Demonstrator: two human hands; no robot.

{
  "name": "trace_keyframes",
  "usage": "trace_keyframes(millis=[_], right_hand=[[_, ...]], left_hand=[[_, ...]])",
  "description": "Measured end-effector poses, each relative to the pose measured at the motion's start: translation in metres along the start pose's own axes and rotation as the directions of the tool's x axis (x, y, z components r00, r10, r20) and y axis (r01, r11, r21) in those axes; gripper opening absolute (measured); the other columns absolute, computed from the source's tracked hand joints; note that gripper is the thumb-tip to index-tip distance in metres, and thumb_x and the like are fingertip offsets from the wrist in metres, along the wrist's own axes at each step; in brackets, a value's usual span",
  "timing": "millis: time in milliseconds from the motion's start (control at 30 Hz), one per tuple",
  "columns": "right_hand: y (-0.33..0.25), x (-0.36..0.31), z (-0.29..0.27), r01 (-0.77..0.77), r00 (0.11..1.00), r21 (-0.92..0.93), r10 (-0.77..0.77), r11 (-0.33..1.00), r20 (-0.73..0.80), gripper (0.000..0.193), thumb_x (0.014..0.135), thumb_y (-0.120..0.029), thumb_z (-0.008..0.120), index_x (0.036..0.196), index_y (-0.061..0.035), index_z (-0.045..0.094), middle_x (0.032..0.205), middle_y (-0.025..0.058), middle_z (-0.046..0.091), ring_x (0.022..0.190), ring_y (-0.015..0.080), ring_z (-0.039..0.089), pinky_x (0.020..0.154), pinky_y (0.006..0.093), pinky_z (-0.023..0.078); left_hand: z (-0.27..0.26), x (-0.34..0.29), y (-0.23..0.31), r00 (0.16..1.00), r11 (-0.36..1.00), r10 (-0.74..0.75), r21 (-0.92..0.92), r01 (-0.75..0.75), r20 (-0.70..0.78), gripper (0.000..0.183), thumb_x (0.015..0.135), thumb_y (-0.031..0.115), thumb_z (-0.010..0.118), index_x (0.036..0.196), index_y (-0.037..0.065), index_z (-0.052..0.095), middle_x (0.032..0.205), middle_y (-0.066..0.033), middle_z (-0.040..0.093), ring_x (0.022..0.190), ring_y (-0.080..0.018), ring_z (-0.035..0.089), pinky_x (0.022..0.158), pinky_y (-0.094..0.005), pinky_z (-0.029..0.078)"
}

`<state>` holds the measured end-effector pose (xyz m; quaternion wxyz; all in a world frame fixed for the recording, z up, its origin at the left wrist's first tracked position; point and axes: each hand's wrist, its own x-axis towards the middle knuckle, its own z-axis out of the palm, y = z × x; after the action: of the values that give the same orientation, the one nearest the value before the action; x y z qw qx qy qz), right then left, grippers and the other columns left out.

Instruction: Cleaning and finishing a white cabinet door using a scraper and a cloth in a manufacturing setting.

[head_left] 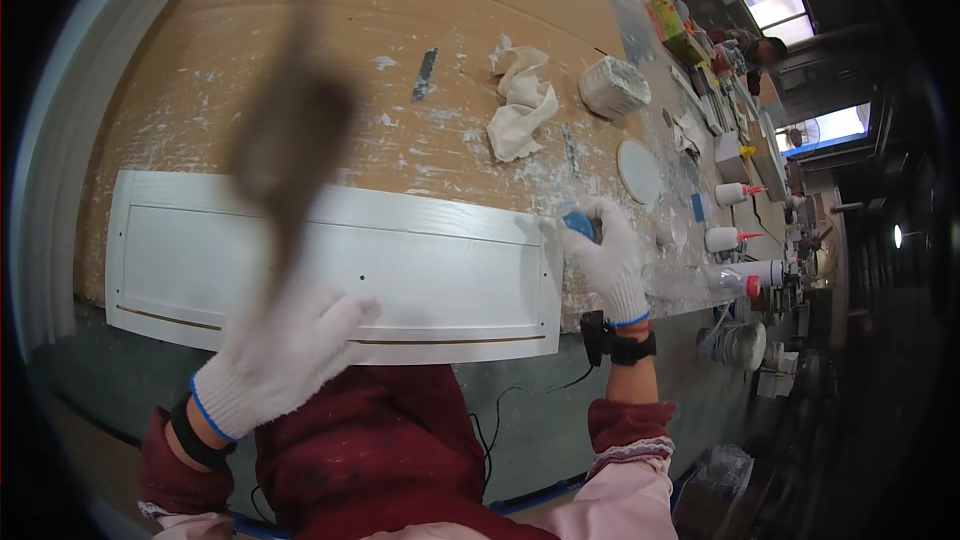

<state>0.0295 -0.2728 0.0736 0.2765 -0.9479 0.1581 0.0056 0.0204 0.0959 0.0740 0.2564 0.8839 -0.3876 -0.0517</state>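
A white framed wooden panel (430,285) with small dark holes lies along the near edge of the bench. My left hand (290,355), in a white knit glove, is over its near left part. It closes on a brown, brush-like tool (295,130), which rises toward the camera and is too blurred to name surely. Just beyond the panel's right end is my gloved right hand (610,255). Its bent fingers grip a small blue object (580,224), mostly covered by the glove, whose kind I cannot make out.
Cardboard (360,40) with white smears covers the bench. On it are a crumpled cloth (523,105), a smeared tub (614,88), a scraper blade (425,74) and a round white lid (639,171). Red-tipped white bottles (735,194) and a clear bottle (695,282) stand or lie right.
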Motion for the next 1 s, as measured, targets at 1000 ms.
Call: trace_keyframes(millis=[1000], right_hand=[[0.146,0.087,-0.100,-0.480,0.750,-0.410,0.121,0.776,-0.650,0.023,0.085,-0.012,0.062,0.106,-0.0048,0.059,0.099,0.0254,0.066,0.096,0.0433,0.064,0.082,0.0503,0.052]], left_hand=[[0.050,0.159,-0.010,0.985,0.980,0.068,0.173,-0.095,0.156,0.049,0.082,0.031,0.072,0.122,0.010,0.056,0.101,-0.0138,0.058,0.093,-0.0323,0.059,0.083,-0.0426,0.049]])
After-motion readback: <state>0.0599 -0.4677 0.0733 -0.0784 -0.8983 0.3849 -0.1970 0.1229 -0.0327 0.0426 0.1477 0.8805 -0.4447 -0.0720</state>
